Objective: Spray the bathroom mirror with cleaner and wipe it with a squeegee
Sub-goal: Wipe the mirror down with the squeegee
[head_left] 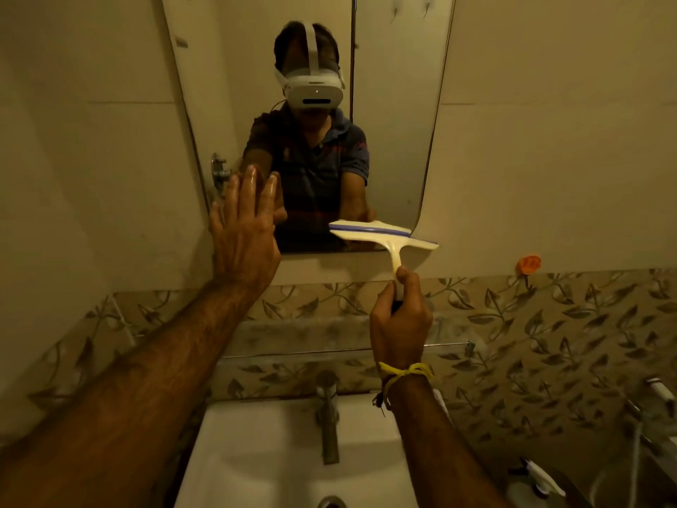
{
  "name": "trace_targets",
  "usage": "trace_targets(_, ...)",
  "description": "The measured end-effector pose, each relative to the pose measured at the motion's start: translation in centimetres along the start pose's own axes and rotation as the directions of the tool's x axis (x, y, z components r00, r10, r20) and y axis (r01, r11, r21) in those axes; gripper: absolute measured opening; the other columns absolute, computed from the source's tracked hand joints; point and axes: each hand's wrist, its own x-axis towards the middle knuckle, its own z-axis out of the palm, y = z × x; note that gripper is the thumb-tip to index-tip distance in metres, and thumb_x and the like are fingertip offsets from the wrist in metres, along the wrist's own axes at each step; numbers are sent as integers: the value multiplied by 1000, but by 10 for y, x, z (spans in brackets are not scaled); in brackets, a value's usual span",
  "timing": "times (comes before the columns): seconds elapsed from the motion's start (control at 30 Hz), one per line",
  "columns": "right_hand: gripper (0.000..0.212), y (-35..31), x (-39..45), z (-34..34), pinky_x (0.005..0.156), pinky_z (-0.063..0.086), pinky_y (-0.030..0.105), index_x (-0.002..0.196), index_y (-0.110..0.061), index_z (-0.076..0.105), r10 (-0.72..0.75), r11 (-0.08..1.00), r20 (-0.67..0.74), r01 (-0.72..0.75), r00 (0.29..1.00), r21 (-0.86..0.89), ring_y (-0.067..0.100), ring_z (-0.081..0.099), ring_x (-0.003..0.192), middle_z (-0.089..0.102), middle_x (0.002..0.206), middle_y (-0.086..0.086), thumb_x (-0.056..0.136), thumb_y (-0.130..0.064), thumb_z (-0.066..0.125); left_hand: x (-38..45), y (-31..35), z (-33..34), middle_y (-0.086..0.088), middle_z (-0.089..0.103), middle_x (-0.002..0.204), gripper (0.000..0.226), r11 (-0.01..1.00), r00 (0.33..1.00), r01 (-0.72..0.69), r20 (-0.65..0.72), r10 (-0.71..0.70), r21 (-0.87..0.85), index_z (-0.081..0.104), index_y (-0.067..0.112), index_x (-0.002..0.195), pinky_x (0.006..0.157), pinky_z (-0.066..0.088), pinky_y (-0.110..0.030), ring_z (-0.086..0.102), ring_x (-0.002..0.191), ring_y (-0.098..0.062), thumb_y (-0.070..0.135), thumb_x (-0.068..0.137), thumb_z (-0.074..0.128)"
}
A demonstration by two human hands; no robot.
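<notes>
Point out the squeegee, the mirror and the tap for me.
squeegee (381, 234): head view, on the cream blade head at the mirror's lower right corner.
mirror (399, 141): head view, on the bare glass right of the reflected person.
tap (328, 416): head view, on the metal spout above the basin.

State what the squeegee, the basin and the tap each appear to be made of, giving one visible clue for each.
Squeegee: probably cream plastic, smooth and moulded in one piece, with a blue strip along the blade.
Basin: likely glazed ceramic, white and evenly glossy.
Tap: metal, grey with a dull sheen.
</notes>
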Motion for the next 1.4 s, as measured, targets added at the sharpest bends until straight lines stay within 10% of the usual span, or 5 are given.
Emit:
trace_targets(0.23,20,-12,-10,6,50,42,17,113,-17,57,209,976,-10,-208,978,64,5,55,57,55,67,-9,93,-16,53,-18,-23,0,-10,6,164,89,998,991,50,123,-55,43,12,21,156,109,34,-56,14,148,-33,9,85,64)
trace_targets(0.6,8,-45,-29,37,68,57,56,91,-18,53,653,733,3,-632,758,252,41,67,80,66,90,16,85,-16,48,-10,-59,-15,-9,2,165,92,999,994,39,104,-35,-37,11,21,157,111,36,-53,14,149,-33,0,83,62)
trace_targets(0.97,11,-95,-54,73,73,59,55,92,-15,57,771,583,70,-745,633,324,40,69,87,68,98,16,85,-11,50,-5,-81,-16,-8,14,164,99,970,995,-13,91,36,-244,2,18,156,93,53,-49,50,129,-35,-15,79,53)
trace_targets(1.17,13,-129,-77,101,68,60,54,96,-12,57,800,517,124,-779,587,354,40,69,82,68,96,18,86,-10,50,-3,-89,-28,-15,67,118,106,974,991,-48,111,74,-221,-1,23,156,60,47,-31,67,76,-27,-12,79,62)
trace_targets(1.4,11,-152,-94,132,75,58,56,94,-12,57,807,484,182,-805,562,343,40,68,88,67,99,18,86,-10,50,10,-114,-41,0,51,71,119,975,947,-20,307,89,-222,-31,49,142,39,50,-31,50,43,-13,-6,85,58)
